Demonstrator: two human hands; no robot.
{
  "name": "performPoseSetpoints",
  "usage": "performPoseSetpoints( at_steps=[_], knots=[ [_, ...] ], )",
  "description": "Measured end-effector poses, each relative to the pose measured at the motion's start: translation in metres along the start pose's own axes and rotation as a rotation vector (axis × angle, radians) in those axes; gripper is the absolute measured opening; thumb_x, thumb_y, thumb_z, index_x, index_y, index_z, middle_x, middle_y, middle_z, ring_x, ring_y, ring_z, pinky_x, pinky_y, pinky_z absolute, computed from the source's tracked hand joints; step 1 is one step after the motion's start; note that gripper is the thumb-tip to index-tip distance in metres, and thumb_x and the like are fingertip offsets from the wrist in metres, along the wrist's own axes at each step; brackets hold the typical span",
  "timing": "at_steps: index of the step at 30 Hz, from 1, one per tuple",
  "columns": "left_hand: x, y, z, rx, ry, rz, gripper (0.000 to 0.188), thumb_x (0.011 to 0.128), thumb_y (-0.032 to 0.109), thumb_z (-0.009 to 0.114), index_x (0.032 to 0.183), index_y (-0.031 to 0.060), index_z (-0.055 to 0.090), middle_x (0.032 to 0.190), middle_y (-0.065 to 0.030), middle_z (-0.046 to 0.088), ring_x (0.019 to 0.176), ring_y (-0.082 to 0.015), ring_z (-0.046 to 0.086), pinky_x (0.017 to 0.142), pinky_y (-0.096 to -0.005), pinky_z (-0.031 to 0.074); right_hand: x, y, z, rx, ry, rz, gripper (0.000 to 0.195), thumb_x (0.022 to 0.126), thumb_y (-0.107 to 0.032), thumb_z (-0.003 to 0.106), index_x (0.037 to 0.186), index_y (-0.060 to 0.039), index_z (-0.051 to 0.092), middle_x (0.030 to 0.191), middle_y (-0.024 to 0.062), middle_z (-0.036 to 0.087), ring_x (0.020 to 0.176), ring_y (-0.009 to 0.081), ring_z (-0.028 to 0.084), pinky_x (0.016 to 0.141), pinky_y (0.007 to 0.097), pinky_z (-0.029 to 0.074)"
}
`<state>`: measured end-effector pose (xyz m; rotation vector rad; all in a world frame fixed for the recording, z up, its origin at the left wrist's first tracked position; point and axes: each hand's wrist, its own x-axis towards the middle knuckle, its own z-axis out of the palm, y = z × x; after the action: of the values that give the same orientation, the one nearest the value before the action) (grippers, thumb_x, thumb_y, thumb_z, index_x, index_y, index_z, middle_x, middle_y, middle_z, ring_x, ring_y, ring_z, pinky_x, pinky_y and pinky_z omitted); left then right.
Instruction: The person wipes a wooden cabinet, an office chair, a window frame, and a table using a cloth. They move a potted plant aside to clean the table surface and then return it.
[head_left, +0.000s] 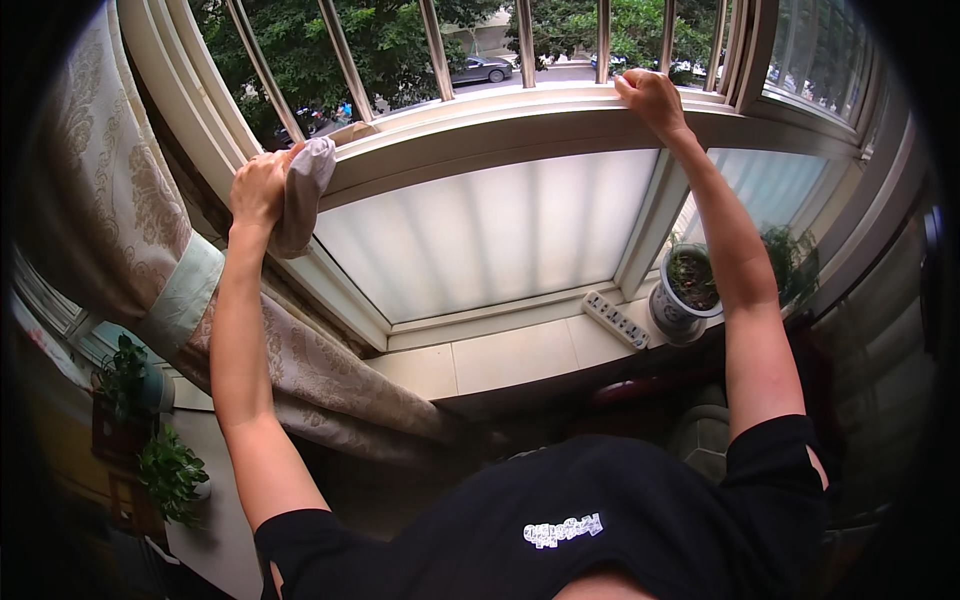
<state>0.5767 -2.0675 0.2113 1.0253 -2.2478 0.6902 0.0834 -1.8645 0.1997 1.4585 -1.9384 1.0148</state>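
At the left end of the window frame's crossbar (495, 124), my left hand (259, 187) grips a greyish cloth (307, 187). The cloth bunches over the bar's corner and hangs down beside my fingers. Farther right, my right hand (652, 101) is curled over the top of the same crossbar, its fingertips hidden from me. Below the bar sits a frosted glass pane (487, 232) in a pale frame. Upright metal bars (525, 45) stand outside the opening above it.
A power strip (615, 321) and a potted plant (679, 300) stand on the tiled sill (510, 364), right of centre. A tied patterned curtain (135, 187) hangs close to my left arm. Leafy houseplants (172, 472) are at lower left. Outside are trees and a parked car (480, 70).
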Motion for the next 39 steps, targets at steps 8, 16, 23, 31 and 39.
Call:
performPoseSetpoints(
  at_steps=[8, 16, 23, 31, 39],
  knots=[
    [0.008, 0.014, -0.019, -0.023, -0.224, -0.151, 0.064, 0.092, 0.058, 0.029, 0.093, 0.0086, 0.069, 0.092, -0.0197, 0.065, 0.092, -0.0355, 0.061, 0.082, -0.045, 0.046, -0.003, -0.008, -0.003, -0.071, 0.006, 0.013, 0.03, 0.084, -0.031, 0.049, 0.073, -0.0082, 0.065, 0.069, 0.0164, 0.064, 0.07, 0.0341, 0.064, 0.069, 0.0428, 0.05],
    [0.01, 0.024, -0.018, -0.095, -0.233, -0.301, 0.071, 0.087, 0.068, 0.029, 0.09, 0.0099, 0.071, 0.092, -0.0186, 0.066, 0.093, -0.0352, 0.061, 0.084, -0.0444, 0.043, -0.003, -0.02, -0.004, -0.098, -0.039, 0.088, 0.029, 0.084, -0.032, 0.05, 0.076, -0.009, 0.067, 0.073, 0.0168, 0.065, 0.074, 0.0351, 0.065, 0.071, 0.0438, 0.05],
    [0.029, 0.078, -0.009, -0.219, -0.213, -0.235, 0.07, 0.088, 0.067, 0.029, 0.092, 0.0116, 0.071, 0.096, -0.0166, 0.066, 0.096, -0.0339, 0.061, 0.087, -0.0464, 0.042, -0.005, -0.019, -0.002, -0.095, 0.017, 0.076, 0.028, 0.083, -0.031, 0.05, 0.075, -0.0094, 0.066, 0.073, 0.0163, 0.066, 0.073, 0.0343, 0.065, 0.071, 0.044, 0.051],
    [0.057, 0.206, -0.018, -0.138, -0.176, 0.058, 0.068, 0.092, 0.06, 0.025, 0.097, 0.0064, 0.067, 0.098, -0.0178, 0.065, 0.097, -0.0341, 0.061, 0.079, -0.0528, 0.044, -0.006, -0.022, -0.001, -0.112, 0.03, 0.077, 0.026, 0.083, -0.03, 0.051, 0.073, -0.0104, 0.066, 0.072, 0.0147, 0.066, 0.071, 0.0329, 0.065, 0.068, 0.0431, 0.052],
    [0.068, 0.293, -0.012, -0.322, -0.086, 0.151, 0.081, 0.085, 0.071, 0.029, 0.11, 0.0011, 0.06, 0.114, -0.0138, 0.058, 0.106, -0.0306, 0.055, 0.086, -0.0531, 0.039, -0.007, -0.023, -0.005, -0.095, 0.015, 0.058, 0.027, 0.083, -0.031, 0.051, 0.076, -0.01, 0.066, 0.076, 0.0154, 0.066, 0.074, 0.0338, 0.065, 0.07, 0.0429, 0.051]
  ],
)
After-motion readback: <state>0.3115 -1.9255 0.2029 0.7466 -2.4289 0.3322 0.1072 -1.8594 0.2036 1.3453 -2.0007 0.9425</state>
